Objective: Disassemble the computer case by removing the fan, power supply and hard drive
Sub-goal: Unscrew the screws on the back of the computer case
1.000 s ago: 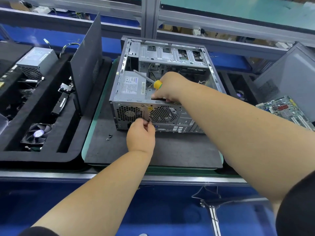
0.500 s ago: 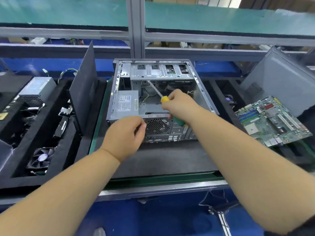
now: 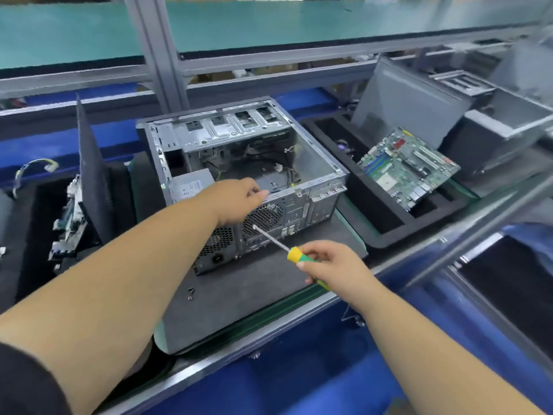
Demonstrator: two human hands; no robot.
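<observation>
Grey case [image 3: 299, 181] open on the mat [image 3: 239, 283].
My right hand [image 3: 335, 268] grips the screwdriver [image 3: 287, 250]; left hand [image 3: 239, 199] rests on the rear edge, fingers loosely curled, holding nothing I can see.

Bare matt sheet-metal computer case [image 3: 311, 187] sits on a dull grey foam mat [image 3: 239, 295]; screwdriver [image 3: 287, 250] handle glossy plastic.

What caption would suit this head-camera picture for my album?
Left hand reaches over the open computer case; right hand aims a screwdriver at its rear fan grille.
</observation>
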